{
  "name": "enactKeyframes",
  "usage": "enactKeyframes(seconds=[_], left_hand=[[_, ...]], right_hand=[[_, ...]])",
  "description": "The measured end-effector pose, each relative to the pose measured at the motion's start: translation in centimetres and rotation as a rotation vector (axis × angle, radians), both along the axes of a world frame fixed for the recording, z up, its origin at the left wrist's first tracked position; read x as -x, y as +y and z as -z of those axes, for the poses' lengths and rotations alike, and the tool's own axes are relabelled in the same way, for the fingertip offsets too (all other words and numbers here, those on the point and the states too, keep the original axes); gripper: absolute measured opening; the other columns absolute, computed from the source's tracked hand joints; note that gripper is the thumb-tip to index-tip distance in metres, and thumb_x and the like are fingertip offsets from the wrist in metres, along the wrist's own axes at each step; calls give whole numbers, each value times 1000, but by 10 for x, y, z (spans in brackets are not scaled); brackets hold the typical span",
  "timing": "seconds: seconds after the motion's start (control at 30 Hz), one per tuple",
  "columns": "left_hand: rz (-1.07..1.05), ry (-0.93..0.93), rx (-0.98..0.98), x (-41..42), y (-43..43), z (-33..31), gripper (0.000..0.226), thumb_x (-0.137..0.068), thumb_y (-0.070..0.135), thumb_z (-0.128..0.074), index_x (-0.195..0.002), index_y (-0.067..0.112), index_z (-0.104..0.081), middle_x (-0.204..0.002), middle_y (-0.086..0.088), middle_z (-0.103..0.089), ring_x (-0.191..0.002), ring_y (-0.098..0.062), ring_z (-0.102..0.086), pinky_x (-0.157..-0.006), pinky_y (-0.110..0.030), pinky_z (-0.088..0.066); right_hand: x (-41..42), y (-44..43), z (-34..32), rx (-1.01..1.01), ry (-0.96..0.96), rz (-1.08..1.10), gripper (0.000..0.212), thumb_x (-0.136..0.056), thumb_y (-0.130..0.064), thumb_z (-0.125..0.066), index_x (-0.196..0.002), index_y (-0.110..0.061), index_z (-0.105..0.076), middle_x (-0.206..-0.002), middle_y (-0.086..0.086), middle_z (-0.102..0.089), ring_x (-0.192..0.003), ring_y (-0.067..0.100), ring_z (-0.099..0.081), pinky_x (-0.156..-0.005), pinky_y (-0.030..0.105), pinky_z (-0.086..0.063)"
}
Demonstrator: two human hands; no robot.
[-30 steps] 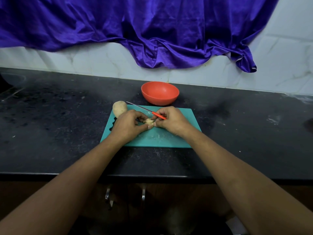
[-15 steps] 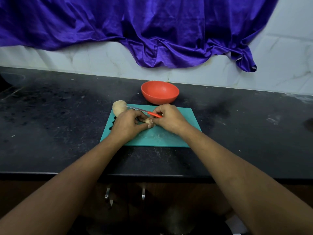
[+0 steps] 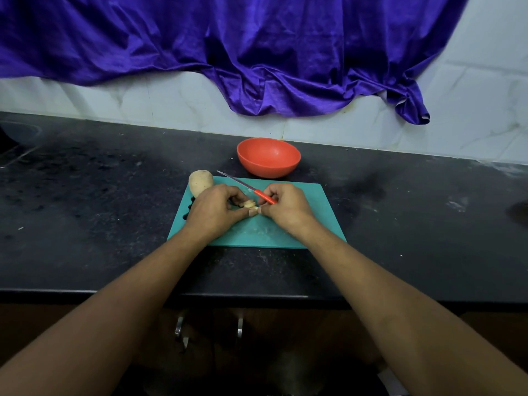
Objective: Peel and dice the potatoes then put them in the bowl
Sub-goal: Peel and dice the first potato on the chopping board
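A teal cutting board [image 3: 288,234] lies on the black counter. On its middle sit pale cut potato pieces [image 3: 249,204], cupped between both hands. My left hand [image 3: 215,211] curls around the pieces from the left. My right hand [image 3: 285,205] closes in from the right while holding a red-handled knife [image 3: 265,196], whose blade points up-left over the board. A whole unpeeled potato [image 3: 201,182] rests at the board's far left corner. An orange bowl [image 3: 268,157] stands just behind the board; no contents show inside it.
The black counter [image 3: 100,195] stretches wide to both sides, its front edge near my forearms. A white tiled wall with a draped purple cloth [image 3: 257,52] rises behind the bowl. Cabinet handles [image 3: 180,328] show below the counter edge.
The knife's blade has swung back up-left after dipping lower half a second ago. Both hands stay gathered around the cut potato pieces at the board's middle.
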State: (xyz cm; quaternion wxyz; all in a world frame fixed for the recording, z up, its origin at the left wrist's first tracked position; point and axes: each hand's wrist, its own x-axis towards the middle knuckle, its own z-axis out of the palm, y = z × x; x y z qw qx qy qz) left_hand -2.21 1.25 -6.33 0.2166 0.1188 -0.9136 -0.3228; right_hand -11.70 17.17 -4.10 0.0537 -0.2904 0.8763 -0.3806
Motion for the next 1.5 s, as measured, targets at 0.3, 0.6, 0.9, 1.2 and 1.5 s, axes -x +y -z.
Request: enactKeyframes(seconds=[0.3,0.6,0.9,1.2,1.5], left_hand=[[-1,-2,3,0,0,0,27,-78,43,-86,-100,29,-76,-93,14,-71,-82,-1,-61,-73,-26,-51],[-26,10,-10,2,-2,4,31,-76,50,-86,-98,30,-76,-92,13,-69,-85,-3,-62,-78,-34,-55],[-17,-17,-30,7,-3,2,27,-75,49,-86,-88,29,-74,-87,14,-71,-79,-5,-63,-75,-35,-56],[-3,-9,-64,3,-2,-1,22,-75,47,-87,-84,31,-75,-82,16,-70,-76,-1,-62,-69,-27,-51],[0,4,-62,3,-3,-1,25,-75,50,-87,-87,31,-76,-84,16,-69,-78,-1,-62,-69,-27,-49]], right_hand=[[1,0,6,32,79,-70,16,-81,-16,-82,-79,-27,-70,-79,-9,-72,-80,11,-67,-81,48,-58],[7,4,-4,163,-113,-47,11,-85,-27,-79,-83,-18,-72,-78,2,-76,-71,16,-70,-72,40,-56],[-12,22,-20,-91,88,15,24,-100,-27,-59,-122,-30,-68,-96,2,-73,-77,19,-62,-76,44,-59],[-43,16,-41,-268,194,-11,35,-98,-21,-54,-126,-36,-70,-106,0,-74,-75,21,-64,-76,39,-60],[-56,16,-37,-337,261,-8,39,-101,-22,-53,-137,-33,-64,-125,3,-68,-111,25,-63,-90,39,-54]])
